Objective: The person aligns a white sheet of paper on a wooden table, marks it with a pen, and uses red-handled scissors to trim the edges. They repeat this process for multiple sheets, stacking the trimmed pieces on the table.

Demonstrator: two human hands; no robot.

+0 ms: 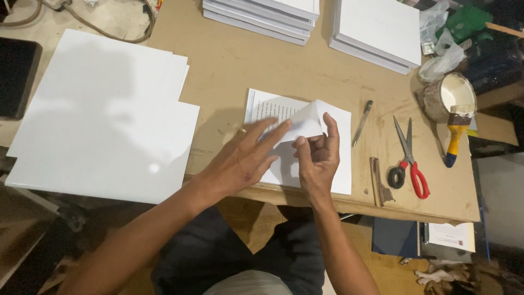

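Note:
A stack of white printed pages (343,136) lies near the front edge of the brown worktable (234,71). Its top sheet (307,121) is lifted and bent over into a peak. My right hand (317,157) pinches the lower edge of that bent sheet between thumb and fingers. Beside it, my left hand (244,158) lies flat with fingers spread, its fingertips pressing on the sheet and the pages below. A ring shows on one left finger.
Large white boards (103,114) lie at the left. White stacks (262,13) (376,30) sit at the back. To the right lie a slim metal tool (362,122), red-handled scissors (409,158), a wooden strip (377,183), a glue pot (450,95) and a yellow-handled brush (456,134).

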